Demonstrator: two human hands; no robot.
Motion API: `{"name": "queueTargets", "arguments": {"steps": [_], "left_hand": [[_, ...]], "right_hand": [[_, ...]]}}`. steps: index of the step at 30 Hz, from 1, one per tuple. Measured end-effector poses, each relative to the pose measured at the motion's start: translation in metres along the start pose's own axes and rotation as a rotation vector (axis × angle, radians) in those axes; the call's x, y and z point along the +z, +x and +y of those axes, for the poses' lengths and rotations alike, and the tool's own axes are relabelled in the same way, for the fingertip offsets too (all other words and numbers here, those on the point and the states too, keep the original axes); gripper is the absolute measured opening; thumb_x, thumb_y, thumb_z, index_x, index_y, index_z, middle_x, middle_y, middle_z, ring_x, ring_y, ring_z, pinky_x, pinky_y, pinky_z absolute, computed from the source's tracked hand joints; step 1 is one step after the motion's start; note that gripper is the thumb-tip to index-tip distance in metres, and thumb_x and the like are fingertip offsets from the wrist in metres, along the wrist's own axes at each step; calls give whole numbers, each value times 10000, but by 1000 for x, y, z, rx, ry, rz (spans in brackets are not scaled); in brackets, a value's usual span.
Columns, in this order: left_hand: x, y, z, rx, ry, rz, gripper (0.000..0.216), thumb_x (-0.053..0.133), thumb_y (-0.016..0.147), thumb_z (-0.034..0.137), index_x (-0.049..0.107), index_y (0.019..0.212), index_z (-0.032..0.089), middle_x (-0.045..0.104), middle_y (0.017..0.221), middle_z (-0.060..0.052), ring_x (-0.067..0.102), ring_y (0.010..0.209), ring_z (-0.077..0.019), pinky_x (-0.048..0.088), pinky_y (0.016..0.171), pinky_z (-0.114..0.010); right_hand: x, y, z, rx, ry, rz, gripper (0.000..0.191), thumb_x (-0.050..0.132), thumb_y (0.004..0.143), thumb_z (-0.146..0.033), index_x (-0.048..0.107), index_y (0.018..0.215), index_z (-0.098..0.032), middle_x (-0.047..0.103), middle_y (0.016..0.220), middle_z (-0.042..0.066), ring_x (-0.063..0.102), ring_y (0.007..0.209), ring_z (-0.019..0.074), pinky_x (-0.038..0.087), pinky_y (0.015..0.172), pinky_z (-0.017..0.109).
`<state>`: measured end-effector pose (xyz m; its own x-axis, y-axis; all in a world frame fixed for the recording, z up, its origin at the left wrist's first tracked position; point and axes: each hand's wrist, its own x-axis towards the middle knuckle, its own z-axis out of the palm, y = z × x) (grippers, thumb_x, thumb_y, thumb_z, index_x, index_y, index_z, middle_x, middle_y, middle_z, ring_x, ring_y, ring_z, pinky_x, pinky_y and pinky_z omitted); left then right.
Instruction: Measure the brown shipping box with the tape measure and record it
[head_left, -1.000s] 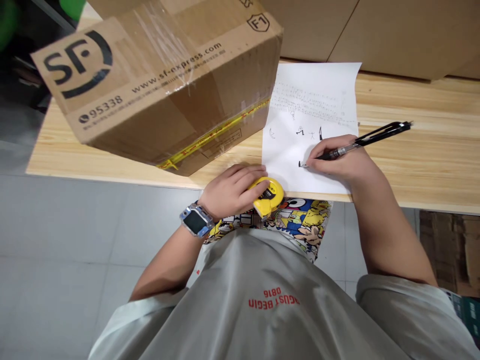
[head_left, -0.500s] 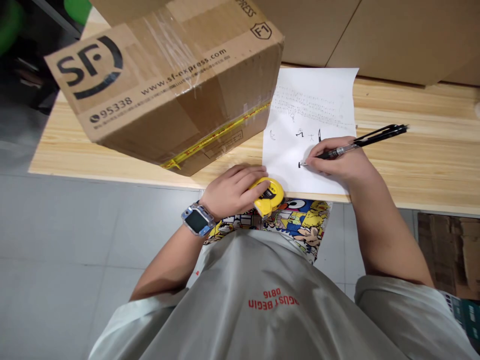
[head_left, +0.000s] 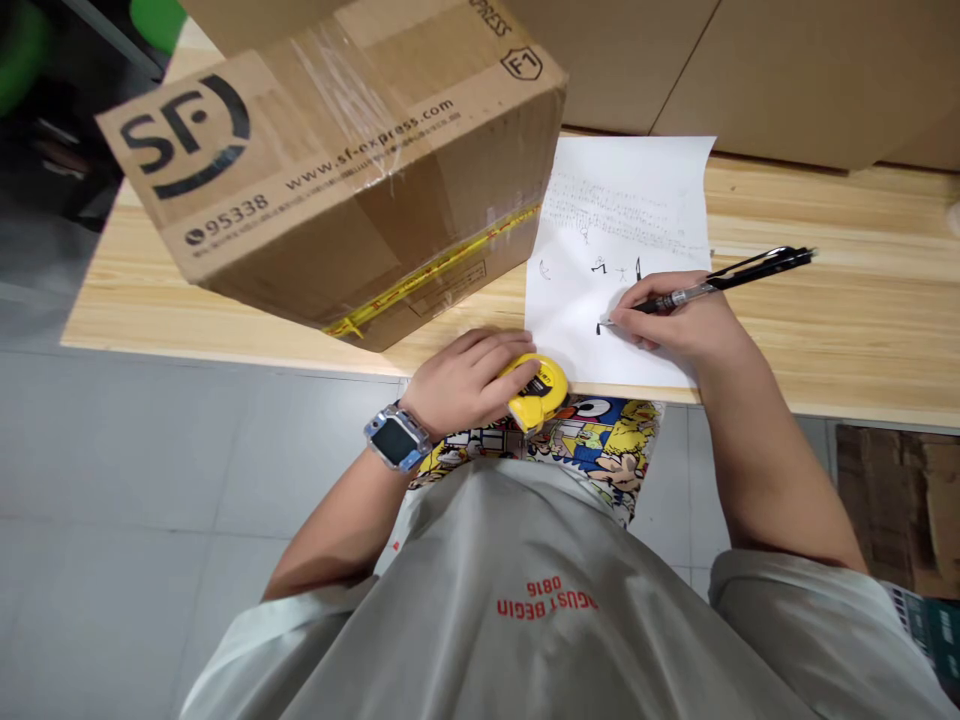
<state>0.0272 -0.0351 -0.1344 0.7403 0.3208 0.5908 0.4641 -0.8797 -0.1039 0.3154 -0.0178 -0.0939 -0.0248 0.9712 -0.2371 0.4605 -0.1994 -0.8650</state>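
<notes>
My right hand (head_left: 675,315) is closed around a black pen (head_left: 757,270), its tip on a white sheet of paper (head_left: 622,350). Several small black drawings and faint lines of writing mark the sheet. At the table's front edge, my left hand (head_left: 472,380) is closed on a yellow tape measure (head_left: 544,390); its fingertips lie near the paper's lower left corner. A watch (head_left: 397,440) is on the left wrist. The taped cardboard box (head_left: 375,230), with dark lettering on top, stands just left of the paper.
The light wooden table (head_left: 825,300) runs across the view. Larger cardboard boxes (head_left: 765,80) line its back. Below on the right lies brown cardboard (head_left: 892,510) on the tiled floor (head_left: 135,450). Green objects (head_left: 156,22) show at the upper left.
The pen tip shifts very slightly on the paper beside a short dark mark. My left hand and the tape measure stay where they were.
</notes>
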Motion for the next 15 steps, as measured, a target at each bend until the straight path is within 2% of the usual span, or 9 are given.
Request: {"name": "queueTargets", "arguments": {"steps": [6,15], "left_hand": [[1,-3,-1,4,-22,-25,347,532,932,401,559,1195,176,720,1196,-78,674,1185,-156,637,922,-307],[-2,1,-1,23,-7,-1,318,489,940,362,588,1165,160,732,1159,-78,677,1148,-156,649,884,-302]], "right_hand": [[-3,-1,0,-21,-16,-24,162,822,676,-385,743,700,-245,619,570,24,489,508,157,374,484,342],[-5,-1,-4,-113,-86,-75,154,808,664,-375,737,672,-239,731,731,65,628,701,225,470,660,393]]}}
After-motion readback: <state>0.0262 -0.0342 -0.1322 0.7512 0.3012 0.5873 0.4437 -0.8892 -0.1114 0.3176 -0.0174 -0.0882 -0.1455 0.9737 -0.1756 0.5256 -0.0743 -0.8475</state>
